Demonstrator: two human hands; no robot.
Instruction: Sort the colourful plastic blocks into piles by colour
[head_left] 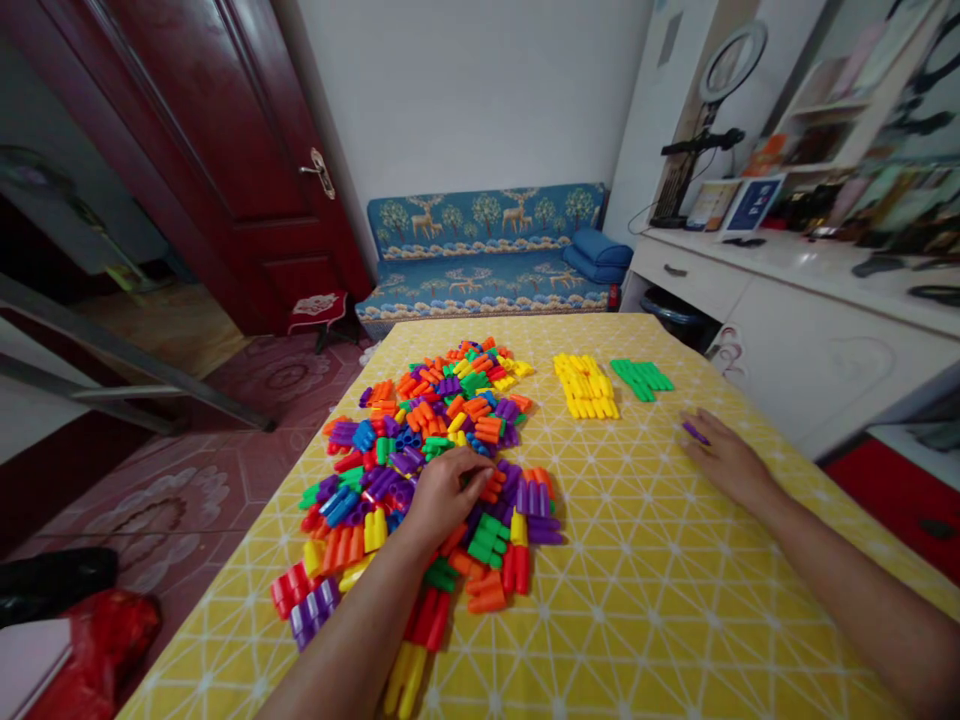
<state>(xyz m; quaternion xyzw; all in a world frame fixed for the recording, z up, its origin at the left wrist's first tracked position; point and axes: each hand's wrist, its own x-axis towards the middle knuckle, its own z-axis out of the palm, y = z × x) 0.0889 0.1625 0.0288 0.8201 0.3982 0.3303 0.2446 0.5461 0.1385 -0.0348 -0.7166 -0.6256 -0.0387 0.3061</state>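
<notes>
A large pile of colourful ribbed plastic building pieces (pixel 390 480) covers the left half of the table. My left hand (pixel 446 490) reaches into its right side, thumb and fingers pinched together. An orange piece (pixel 493 486) lies right at those fingertips; whether it is gripped I cannot tell. Over the right part of the table, my right hand (pixel 724 458) has its fingers around a small purple piece (pixel 695 433), low over the cloth. Beyond it lies a flat group of green pieces (pixel 643 378), and left of that a larger block of yellow pieces (pixel 585 387).
A yellow cloth with white lines (pixel 600 640) covers the table. Past the far edge stands a blue patterned sofa (pixel 480 255). A white dresser (pixel 810 290) stands to the right, with a ring light (pixel 735 62) on top. A small stool (pixel 319 310) is by the red door (pixel 247 150).
</notes>
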